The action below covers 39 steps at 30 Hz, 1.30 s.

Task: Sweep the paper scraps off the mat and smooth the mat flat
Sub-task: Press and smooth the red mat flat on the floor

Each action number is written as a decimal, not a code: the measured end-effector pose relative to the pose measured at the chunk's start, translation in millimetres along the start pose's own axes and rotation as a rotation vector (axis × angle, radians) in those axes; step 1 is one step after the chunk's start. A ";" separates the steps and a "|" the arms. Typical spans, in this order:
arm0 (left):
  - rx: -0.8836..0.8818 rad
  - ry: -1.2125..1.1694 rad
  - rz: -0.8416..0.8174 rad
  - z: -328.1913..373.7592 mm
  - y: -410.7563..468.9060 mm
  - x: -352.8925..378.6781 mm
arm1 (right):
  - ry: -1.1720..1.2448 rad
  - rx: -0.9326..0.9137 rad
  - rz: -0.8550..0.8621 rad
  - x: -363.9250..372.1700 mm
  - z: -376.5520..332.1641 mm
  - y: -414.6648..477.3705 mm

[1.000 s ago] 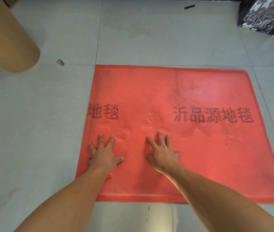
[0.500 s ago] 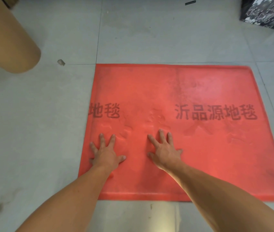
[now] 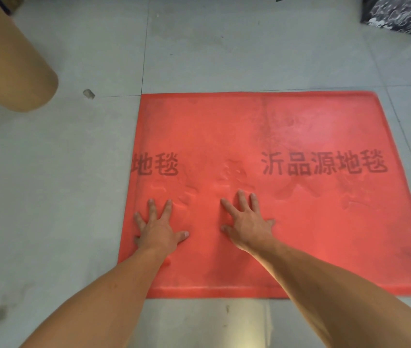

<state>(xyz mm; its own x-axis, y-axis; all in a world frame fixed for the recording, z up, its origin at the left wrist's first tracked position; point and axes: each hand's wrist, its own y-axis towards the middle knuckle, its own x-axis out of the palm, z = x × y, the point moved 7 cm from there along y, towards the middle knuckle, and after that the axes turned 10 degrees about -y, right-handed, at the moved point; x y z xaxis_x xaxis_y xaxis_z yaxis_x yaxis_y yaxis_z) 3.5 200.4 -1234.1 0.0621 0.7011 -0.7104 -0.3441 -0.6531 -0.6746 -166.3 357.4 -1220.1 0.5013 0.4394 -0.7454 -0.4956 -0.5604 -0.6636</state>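
A brown paper roll (image 3: 8, 64) fills the upper left. On the grey tile floor (image 3: 48, 184), the red mat (image 3: 299, 234) spans centre to right; the left hand (image 3: 158, 228) and right hand (image 3: 248, 222) press flat on its lower-left part, fingers spread, grasping nothing.

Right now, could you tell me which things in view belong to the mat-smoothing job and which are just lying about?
Part of the job:
red mat, wrinkled ahead of the fingers
left hand, flat on the mat
right hand, flat on the mat

Lying about:
small scrap on the floor tiles
brown cylinder
black patterned object
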 end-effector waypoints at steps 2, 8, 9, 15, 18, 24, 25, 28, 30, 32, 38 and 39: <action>-0.004 -0.003 -0.002 -1.0 0.2 1.1 | 0.000 0.002 -0.005 0.9 0.3 -0.2; -0.004 0.026 -0.002 -0.9 2.1 2.7 | 0.002 -0.006 -0.006 -1.2 1.3 2.3; -0.005 0.019 0.000 -0.4 1.6 2.7 | 0.002 -0.007 -0.006 -1.2 1.3 2.5; -0.008 0.006 0.005 2.4 -2.1 -0.7 | 0.016 -0.009 -0.010 -1.9 1.3 2.5; -0.010 0.001 0.010 3.0 -2.7 -1.1 | 0.002 -0.012 -0.006 -3.2 1.5 3.3; -0.014 -0.006 0.019 4.3 -3.6 -0.8 | 0.000 -0.017 -0.003 -2.9 2.2 5.7; -0.015 -0.006 0.020 4.2 -3.7 -1.2 | 0.000 -0.018 -0.003 -2.6 1.8 6.0; -0.014 -0.009 0.016 4.7 -4.4 -0.3 | -0.002 -0.017 -0.001 -2.2 1.8 6.1; -0.019 -0.022 0.016 4.4 -4.8 -0.7 | 0.002 -0.021 0.000 -2.1 2.1 7.5; -0.018 -0.014 0.014 4.2 -4.6 -0.5 | 0.006 -0.025 -0.003 -2.5 2.2 7.6; -0.011 0.014 -0.002 4.8 -2.2 -0.8 | 0.007 -0.019 -0.021 -1.1 1.8 8.6; -0.009 0.025 -0.010 5.1 -1.7 -1.2 | 0.003 -0.019 -0.029 -1.1 2.0 9.0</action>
<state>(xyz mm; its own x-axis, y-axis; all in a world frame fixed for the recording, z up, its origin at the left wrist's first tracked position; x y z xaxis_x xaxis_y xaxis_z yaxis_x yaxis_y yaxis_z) -0.8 202.1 -1231.1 0.0884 0.7002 -0.7084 -0.3350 -0.6489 -0.6832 -172.7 353.2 -1225.4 0.5171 0.4537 -0.7258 -0.4674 -0.5606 -0.6835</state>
